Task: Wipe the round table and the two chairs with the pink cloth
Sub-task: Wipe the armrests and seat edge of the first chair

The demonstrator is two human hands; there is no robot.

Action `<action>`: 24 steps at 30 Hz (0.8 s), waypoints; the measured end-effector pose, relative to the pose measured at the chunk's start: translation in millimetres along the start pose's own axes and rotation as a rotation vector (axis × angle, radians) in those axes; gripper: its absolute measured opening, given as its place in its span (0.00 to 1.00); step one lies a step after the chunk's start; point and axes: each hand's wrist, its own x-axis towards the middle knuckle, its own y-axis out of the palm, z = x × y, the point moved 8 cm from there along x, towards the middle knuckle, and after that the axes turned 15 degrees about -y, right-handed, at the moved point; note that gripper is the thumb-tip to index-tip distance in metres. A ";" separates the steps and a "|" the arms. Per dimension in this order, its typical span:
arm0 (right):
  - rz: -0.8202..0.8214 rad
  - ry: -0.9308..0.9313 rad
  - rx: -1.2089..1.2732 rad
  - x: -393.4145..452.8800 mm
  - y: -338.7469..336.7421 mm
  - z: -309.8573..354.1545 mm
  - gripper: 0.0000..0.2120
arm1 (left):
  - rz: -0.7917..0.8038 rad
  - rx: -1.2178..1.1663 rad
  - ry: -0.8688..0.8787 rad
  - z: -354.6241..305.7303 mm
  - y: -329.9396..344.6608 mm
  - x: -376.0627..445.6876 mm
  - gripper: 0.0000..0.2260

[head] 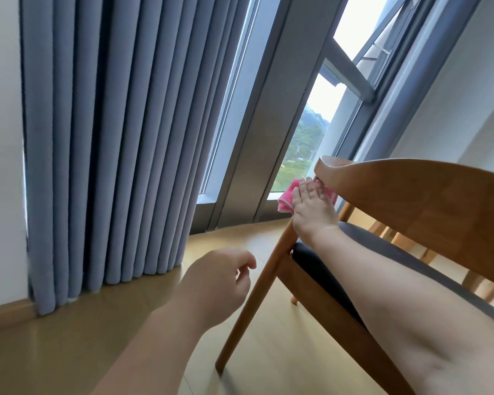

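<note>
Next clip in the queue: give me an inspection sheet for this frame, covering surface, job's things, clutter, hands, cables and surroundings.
Surface: light wooden floor; the round table is not in view.
Job's things: pink cloth pressed against the end of the curved backrest of a wooden chair with a dark seat pad; wooden legs behind it, possibly the second chair.
Clutter: nothing seen.
Hands: right hand holds the pink cloth on the backrest end; left hand hangs free above the floor, fingers loosely curled, holding nothing.
Cables: nothing seen.
Surroundings: blue-grey curtain reaching the floor, grey-framed window with green hills outside, white wall at right.
</note>
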 end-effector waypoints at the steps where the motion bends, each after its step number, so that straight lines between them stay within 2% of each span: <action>1: 0.002 0.005 0.006 -0.7 6.0 -1.4 0.26 | 0.012 0.008 -0.002 2.3 2.7 -0.4 0.08; 6: -0.031 -0.017 0.027 3.1 19.6 -2.5 0.26 | 0.040 0.027 -0.032 12.7 10.6 0.8 0.09; 13: 0.015 -0.101 0.047 9.4 47.0 15.2 0.26 | 0.011 -0.008 -0.073 17.8 16.9 7.3 0.08; 24: 0.116 -0.366 0.016 -4.6 108.7 99.9 0.30 | 0.093 -0.010 -0.141 33.1 31.4 2.5 0.06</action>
